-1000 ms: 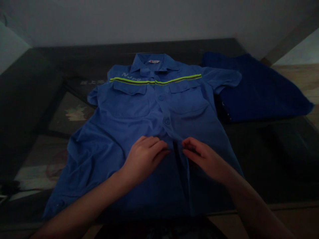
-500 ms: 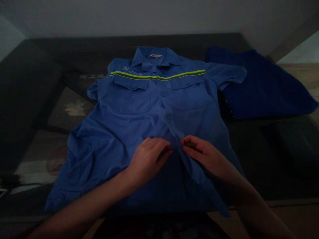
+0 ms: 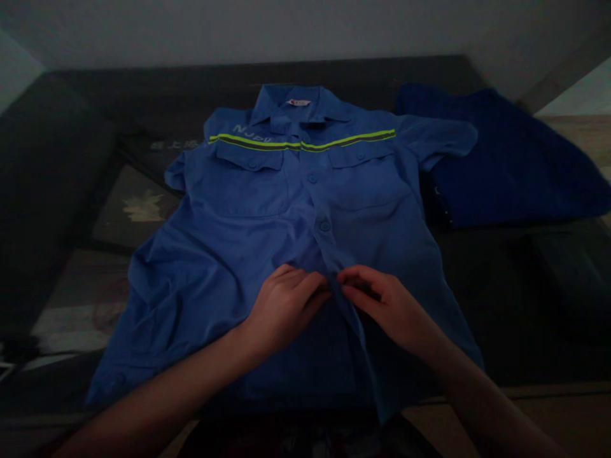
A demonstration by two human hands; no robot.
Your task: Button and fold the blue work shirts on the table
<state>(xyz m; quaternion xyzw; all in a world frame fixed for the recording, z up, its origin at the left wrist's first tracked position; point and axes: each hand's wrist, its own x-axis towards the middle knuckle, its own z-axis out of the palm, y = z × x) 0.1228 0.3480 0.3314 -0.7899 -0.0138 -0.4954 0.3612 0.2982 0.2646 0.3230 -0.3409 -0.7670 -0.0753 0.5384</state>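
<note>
A blue short-sleeved work shirt [image 3: 248, 191] lies front up, collar away from me, with a yellow-green stripe across the chest. Its upper front is closed, with a button [image 3: 324, 226] showing just above my hands; lower down the front edges part. My left hand [image 3: 284, 302] pinches the shirt at the left side of the front opening. Opposite it, my right hand [image 3: 382, 299] pinches the button-side edge between thumb and fingers. The fingertips of both hands nearly meet, and whatever button sits between them is hidden.
A folded dark blue garment [image 3: 515, 165] lies at the right, partly under the shirt's sleeve. The dark table [image 3: 482, 273] carries a dark object [image 3: 568, 267] on its right side. Printed pictures [image 3: 143, 203] show on the left, and a cable lies at the far left edge.
My right hand has moved left, bringing the right front edge closer to my left hand. The shirt's lower right corner has swung left. My left hand stays nearly still.
</note>
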